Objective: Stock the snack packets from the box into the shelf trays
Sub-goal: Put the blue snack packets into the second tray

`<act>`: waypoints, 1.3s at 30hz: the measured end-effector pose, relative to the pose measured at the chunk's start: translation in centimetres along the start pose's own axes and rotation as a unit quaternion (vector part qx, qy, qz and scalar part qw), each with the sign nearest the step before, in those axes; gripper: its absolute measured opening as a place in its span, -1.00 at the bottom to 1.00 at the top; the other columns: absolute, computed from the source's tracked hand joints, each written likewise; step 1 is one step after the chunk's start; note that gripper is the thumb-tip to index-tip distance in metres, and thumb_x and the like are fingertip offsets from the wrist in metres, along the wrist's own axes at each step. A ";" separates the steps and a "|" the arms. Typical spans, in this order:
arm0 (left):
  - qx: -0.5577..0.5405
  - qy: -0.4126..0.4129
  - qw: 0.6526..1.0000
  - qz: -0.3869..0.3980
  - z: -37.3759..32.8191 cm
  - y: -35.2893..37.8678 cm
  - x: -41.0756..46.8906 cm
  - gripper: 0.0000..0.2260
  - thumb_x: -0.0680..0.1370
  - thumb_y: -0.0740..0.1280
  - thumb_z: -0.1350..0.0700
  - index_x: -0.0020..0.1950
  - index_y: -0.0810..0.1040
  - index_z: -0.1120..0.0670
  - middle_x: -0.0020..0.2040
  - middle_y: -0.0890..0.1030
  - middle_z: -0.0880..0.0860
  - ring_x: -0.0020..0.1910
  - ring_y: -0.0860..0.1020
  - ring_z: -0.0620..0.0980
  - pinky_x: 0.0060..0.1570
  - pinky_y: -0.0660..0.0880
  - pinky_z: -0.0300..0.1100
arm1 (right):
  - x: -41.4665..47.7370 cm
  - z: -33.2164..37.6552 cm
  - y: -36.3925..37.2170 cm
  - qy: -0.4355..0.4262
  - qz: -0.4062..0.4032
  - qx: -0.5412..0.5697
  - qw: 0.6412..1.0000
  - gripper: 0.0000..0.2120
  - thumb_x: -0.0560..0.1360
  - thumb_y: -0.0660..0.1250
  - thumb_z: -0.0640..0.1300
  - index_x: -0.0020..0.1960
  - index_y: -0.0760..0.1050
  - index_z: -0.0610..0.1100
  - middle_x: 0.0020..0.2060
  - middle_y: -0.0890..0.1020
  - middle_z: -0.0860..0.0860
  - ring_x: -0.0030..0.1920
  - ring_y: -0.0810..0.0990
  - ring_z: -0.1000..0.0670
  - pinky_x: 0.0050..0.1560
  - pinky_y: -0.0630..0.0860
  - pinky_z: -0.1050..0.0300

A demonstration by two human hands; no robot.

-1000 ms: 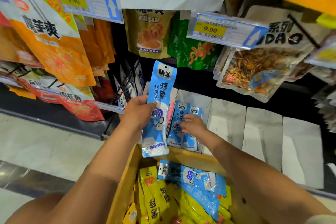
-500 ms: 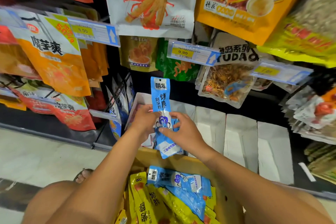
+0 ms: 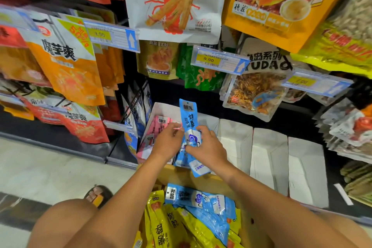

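Gripping one blue snack packet [image 3: 188,119] upright with left hand [image 3: 167,144] and right hand [image 3: 208,148]. Held before white shelf tray [image 3: 161,107] with pink packets [image 3: 159,129].

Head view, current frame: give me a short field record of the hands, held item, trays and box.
held item: blue packet, upright above the trays
right hand: grips the packet's middle, thumb in front
left hand: pinches its left edge
leftmost tray: holds pink packets
trays to the right: white, no packets visible in them
box: cardboard, holds yellow packets and loose blue packets
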State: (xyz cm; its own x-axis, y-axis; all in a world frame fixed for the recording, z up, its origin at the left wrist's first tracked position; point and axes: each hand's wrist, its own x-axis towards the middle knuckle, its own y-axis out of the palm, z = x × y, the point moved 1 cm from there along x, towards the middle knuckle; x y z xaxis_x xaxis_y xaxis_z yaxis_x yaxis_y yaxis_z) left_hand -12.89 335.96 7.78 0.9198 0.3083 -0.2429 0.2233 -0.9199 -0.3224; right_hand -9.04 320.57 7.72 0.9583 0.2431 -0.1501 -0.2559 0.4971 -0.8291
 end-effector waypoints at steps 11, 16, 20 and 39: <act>0.466 -0.003 0.870 0.161 9.0 1.2 -2.6 -0.42 0.65 -0.08 -0.37 0.64 -0.15 -0.32 0.68 -0.23 -0.07 0.64 -0.33 0.10 0.57 -0.26 0.23 | 6.6 -5.9 3.9 0.168 0.061 -0.045 0.983 -0.27 0.39 0.40 0.29 0.49 0.31 0.09 0.32 0.41 -0.07 0.10 0.60 -0.13 0.06 0.61 -0.03; 0.554 -0.021 0.813 0.178 12.8 1.2 -3.0 -0.34 0.56 -0.22 -0.49 0.60 -0.32 -0.33 0.65 -0.32 -0.04 0.60 -0.40 0.16 0.51 -0.33 0.34 | 8.6 -7.1 6.3 0.189 0.068 -0.061 0.978 -0.30 0.48 0.37 0.23 0.53 0.25 0.03 0.42 0.37 -0.13 0.22 0.55 -0.18 0.06 0.53 0.00; 0.560 -0.023 0.807 0.185 13.6 1.6 -2.9 -0.30 0.52 -0.22 -0.53 0.56 -0.42 -0.33 0.63 -0.38 -0.02 0.58 -0.45 0.17 0.50 -0.34 0.36 | 10.1 -8.1 8.1 0.192 0.073 -0.074 0.976 -0.25 0.50 0.37 0.21 0.58 0.20 0.00 0.47 0.31 -0.16 0.31 0.51 -0.21 0.16 0.52 -0.04; 0.580 -0.022 0.788 0.205 14.5 1.8 -2.6 -0.25 0.51 -0.20 -0.54 0.51 -0.54 -0.29 0.57 -0.51 0.02 0.51 -0.56 0.22 0.46 -0.33 0.41 | 11.2 -11.2 13.8 0.188 0.080 -0.104 0.973 -0.40 0.46 0.47 0.14 0.36 0.39 -0.13 0.26 0.38 -0.15 0.13 0.57 -0.16 0.11 0.61 -0.09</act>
State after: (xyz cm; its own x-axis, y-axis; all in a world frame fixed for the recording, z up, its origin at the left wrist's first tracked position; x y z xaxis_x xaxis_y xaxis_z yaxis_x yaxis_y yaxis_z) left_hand -19.60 336.98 -5.43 0.8205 0.0749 -0.5667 -0.5578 -0.1122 -0.8224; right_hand -0.46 320.80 -11.43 0.8967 -0.0378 -0.4411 -0.4128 0.2889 -0.8638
